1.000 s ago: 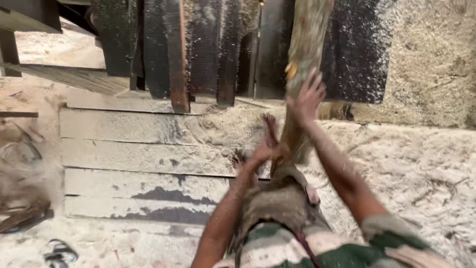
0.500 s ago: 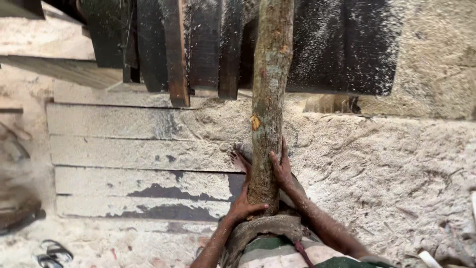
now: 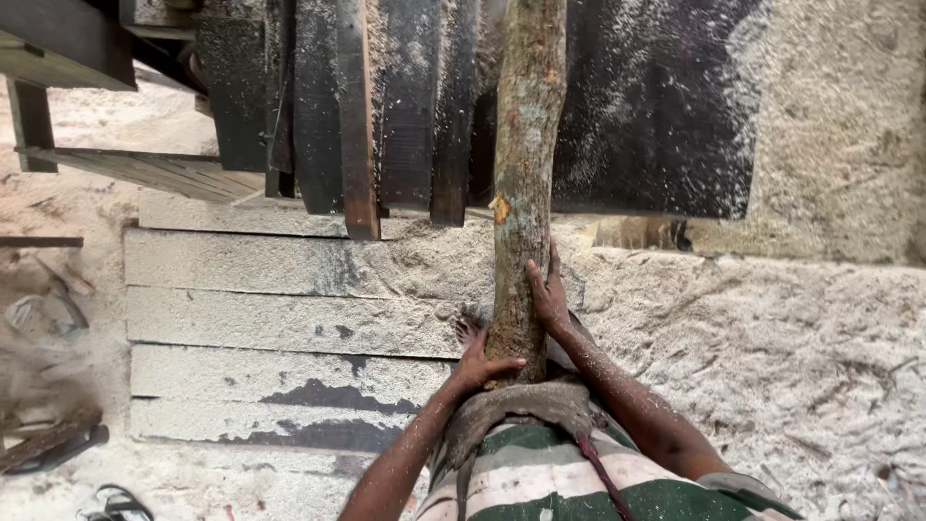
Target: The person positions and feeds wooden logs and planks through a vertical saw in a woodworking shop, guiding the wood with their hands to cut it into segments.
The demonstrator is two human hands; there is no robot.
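Both hands on the log: your left hand cups its butt end against your waist, your right hand lies flat just above, fingers spread. Feeding step, by the look; next push wants both palms pressing ahead toward the dark planks.

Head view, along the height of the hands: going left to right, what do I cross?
Pale sawdust-dusted flat wooden planks → left hand at the log's base → upright rough brown log → right hand flat on its side → sawdust-covered ground.
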